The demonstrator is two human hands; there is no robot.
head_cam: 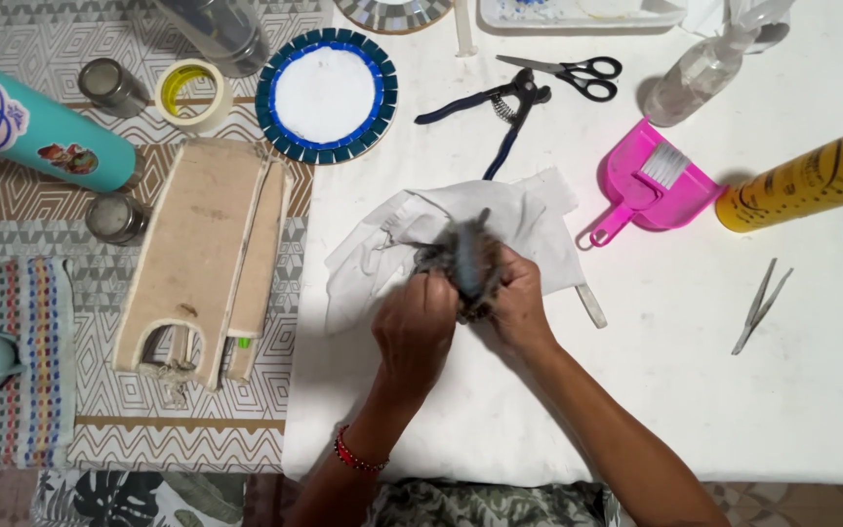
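Observation:
My left hand (412,327) and my right hand (519,298) are both closed around a small dark grey object (467,263), blurred, held just above a crumpled white cloth (539,220) on the white table sheet (695,390). A red bead bracelet (353,454) sits on my left wrist. What the grey object is cannot be made out.
Scissors (578,73), dark-handled nippers (495,107), a pink dustpan with brush (651,185), a yellow can (812,181), tweezers (761,304) and a spray bottle (700,73) lie right. A blue-rimmed round mosaic plate (326,95), tape roll (192,95), teal bottle (31,127) and wooden house form (197,254) lie left.

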